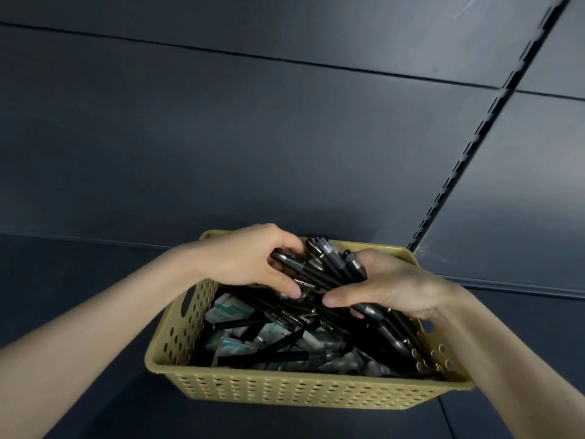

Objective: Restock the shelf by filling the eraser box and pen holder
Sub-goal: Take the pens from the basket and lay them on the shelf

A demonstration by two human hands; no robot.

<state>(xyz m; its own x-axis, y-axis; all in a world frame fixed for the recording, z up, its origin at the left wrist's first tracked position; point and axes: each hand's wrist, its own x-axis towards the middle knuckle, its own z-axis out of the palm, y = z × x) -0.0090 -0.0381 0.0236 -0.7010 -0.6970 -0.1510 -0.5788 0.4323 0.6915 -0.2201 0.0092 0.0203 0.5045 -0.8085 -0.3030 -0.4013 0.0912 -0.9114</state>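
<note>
A yellow basket with many small holes in its walls stands on a dark shelf, near the middle of the view at the bottom. Inside it lie many black pens, crossing each other in a loose heap, and under them small erasers in white and green wrappers, mostly on the left side and along the near wall.

Both hands are over the far half of the basket and they hold one bundle of black pens between them. The left hand grips the bundle from the left, with its fingers curled over the top. The right hand grips it from the right, and some pens stick out under its palm. The two thumbs point to each other and are near, but do not touch.

Behind the basket there is a dark blue back panel. A slotted strip runs across it on the right side.
</note>
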